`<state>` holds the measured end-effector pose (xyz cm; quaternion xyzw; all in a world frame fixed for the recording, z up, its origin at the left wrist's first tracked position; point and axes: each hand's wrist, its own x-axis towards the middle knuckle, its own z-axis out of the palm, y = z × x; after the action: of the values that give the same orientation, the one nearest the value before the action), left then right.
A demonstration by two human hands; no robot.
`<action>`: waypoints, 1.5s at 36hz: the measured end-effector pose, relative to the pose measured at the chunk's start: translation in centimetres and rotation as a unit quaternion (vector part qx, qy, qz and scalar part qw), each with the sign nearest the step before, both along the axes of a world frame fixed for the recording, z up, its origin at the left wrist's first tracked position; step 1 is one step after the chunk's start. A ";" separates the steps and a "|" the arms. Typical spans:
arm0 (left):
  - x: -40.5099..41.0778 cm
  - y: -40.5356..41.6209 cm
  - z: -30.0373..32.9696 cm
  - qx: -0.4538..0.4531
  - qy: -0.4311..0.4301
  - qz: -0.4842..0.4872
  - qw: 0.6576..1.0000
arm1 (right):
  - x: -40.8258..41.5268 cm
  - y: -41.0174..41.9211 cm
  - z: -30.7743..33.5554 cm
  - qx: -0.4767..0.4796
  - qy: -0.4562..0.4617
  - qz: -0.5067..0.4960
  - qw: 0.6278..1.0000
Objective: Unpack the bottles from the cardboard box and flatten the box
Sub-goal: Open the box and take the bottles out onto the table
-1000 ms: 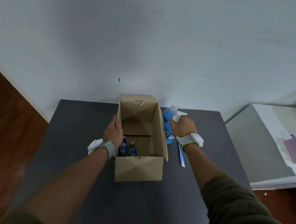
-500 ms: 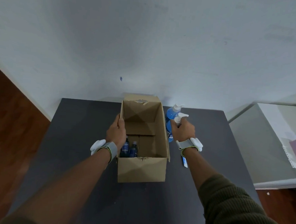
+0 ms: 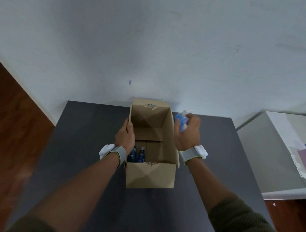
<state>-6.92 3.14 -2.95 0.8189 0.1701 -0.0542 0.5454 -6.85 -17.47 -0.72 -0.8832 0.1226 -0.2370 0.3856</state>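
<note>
While left hand (image 3: pixel 125 136) grips the cardboard box (image 3: pixel 150 174) wall, right hand (image 3: pixel 188 133) hovers half-curled behind blurred blue bottles (image 3: pixel 181 120) — grasp unclear; two dark bottles (image 3: pixel 137 155) inside.

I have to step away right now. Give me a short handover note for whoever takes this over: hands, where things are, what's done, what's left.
Left hand: gripping the left wall of the cardboard box, steadying it.
Right hand: beside the box's right wall, at a blue pump bottle on the table; motion blur hides whether it grips it.
In the box: two dark bottles upright in the near left corner.
Done: at least one blue bottle is out.
Left: remove the dark bottles, then flatten the box.
</note>
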 end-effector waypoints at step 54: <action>-0.1 -0.7 0.3 0.060 0.005 0.001 0.998 | -0.3 -4.0 7.8 -0.226 0.232 0.062 0.944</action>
<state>-6.98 2.47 -2.69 0.8496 0.1760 -0.0475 0.4949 -7.10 -21.44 7.03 -0.9836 0.0969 -0.0228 0.1507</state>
